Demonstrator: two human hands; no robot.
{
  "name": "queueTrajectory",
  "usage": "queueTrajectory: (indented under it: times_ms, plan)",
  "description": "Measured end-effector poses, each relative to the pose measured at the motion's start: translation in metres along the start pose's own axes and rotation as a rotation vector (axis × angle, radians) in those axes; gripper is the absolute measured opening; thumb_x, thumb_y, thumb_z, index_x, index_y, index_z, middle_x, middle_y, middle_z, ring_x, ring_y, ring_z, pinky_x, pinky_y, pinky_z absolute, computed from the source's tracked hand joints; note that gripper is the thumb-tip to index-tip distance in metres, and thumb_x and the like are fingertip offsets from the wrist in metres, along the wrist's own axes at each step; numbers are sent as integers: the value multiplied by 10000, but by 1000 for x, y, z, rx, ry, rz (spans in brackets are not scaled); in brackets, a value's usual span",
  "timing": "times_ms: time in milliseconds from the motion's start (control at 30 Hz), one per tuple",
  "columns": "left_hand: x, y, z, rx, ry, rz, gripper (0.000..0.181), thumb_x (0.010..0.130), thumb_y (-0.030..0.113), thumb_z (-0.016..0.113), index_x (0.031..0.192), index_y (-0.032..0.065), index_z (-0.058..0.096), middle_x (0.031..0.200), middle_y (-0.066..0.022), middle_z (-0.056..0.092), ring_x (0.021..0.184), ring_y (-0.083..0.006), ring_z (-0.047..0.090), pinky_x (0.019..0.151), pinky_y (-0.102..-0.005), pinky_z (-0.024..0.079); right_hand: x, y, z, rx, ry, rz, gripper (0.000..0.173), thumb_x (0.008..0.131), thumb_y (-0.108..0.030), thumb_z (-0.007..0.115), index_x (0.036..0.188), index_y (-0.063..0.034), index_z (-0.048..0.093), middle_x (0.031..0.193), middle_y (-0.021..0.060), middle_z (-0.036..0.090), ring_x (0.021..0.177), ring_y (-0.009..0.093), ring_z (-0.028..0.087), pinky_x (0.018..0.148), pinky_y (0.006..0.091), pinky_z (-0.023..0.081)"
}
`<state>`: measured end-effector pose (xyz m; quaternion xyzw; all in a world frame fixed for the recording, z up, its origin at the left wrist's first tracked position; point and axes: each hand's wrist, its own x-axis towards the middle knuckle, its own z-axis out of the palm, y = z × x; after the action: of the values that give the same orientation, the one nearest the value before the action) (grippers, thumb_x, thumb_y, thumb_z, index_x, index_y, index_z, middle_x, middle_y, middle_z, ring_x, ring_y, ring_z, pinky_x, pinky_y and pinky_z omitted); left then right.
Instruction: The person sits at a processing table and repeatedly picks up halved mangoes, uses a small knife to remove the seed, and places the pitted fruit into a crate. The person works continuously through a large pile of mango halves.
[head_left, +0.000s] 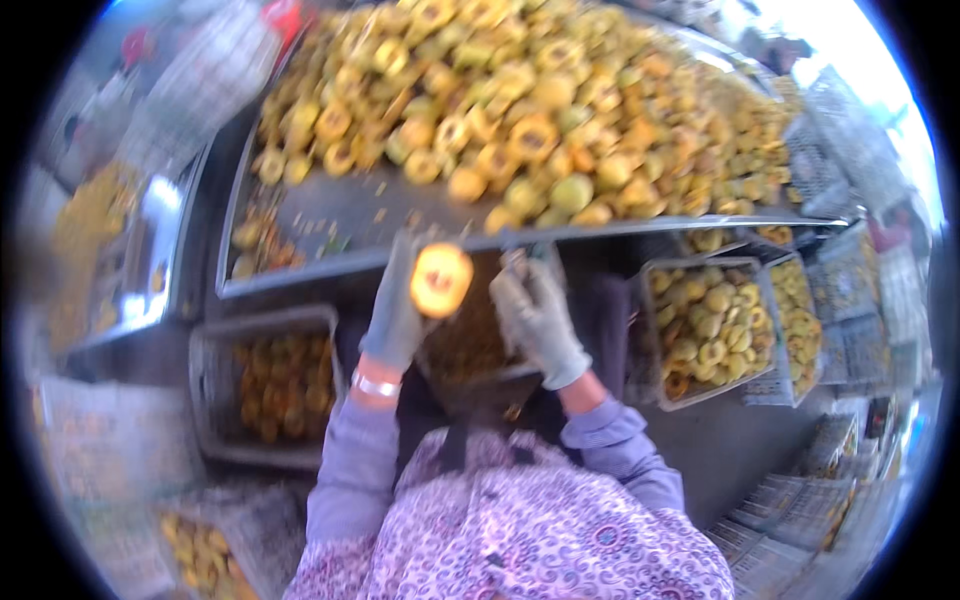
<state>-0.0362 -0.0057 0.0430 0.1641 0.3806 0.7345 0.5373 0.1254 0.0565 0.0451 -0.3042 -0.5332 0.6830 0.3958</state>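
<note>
My left hand (397, 307), in a pale glove with a silvery band at the wrist, holds a halved yellow-orange fruit (441, 280), its cut face turned up. To its right, my right hand (536, 311), gloved too, is closed around a small tool (517, 259) that is blurred; its kind cannot be told. The two hands are apart, just in front of the near rim of a metal table (352, 266). On that table lies a large heap of cut fruit (532, 135), many pieces with hollowed or dark centres.
A plastic crate (262, 457) of darker fruit stands at lower left. At right are a crate (712, 262) of pale fruit and another crate (806, 330) beside it. Below my hands a container holds brownish scraps (469, 337). More crates and blurred people line the edges.
</note>
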Motion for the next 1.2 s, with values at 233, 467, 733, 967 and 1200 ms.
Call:
queueTrajectory:
  times_ms: [233,467,733,967,1200]
  plan:
    - [-22,-14,8,657,-52,-161,580,941,652,353,1030,119,561,868,14,551,760,-57,519,614,-202,467,-8,47,-13,372,-283,421,340,908,-334,638,1100,-77,525,713,-32,524,471,30,421,392,187,313]
    - [-32,-45,16,755,156,523,300,1019,237,392,1038,8,586,947,-60,594,875,-154,563,807,-279,462,-28,14,33,580,70,677,270,946,-381,578,1046,-133,537,630,-39,484,410,56,383,348,221,293]
    - [-33,-14,-5,419,323,229,460,1026,446,331,1118,70,580,979,-55,640,781,-113,625,562,-230,495,-38,-1,23,-624,42,-164,110,989,-135,491,987,-25,491,588,67,484,479,139,461,454,305,384]
    - [-38,-9,4,376,242,412,413,1028,374,358,1061,29,583,978,-75,644,863,-135,632,781,-273,521,-45,-7,40,-757,-205,-185,165,947,-164,553,987,-38,454,628,229,570,605,408,615,473,448,442]
    - [-32,-14,10,252,255,452,394,1024,335,387,1016,8,607,954,-64,641,847,-124,613,766,-262,509,-50,5,52,-775,-111,-216,186,942,-175,554,952,-33,433,605,232,565,587,423,603,461,465,446]
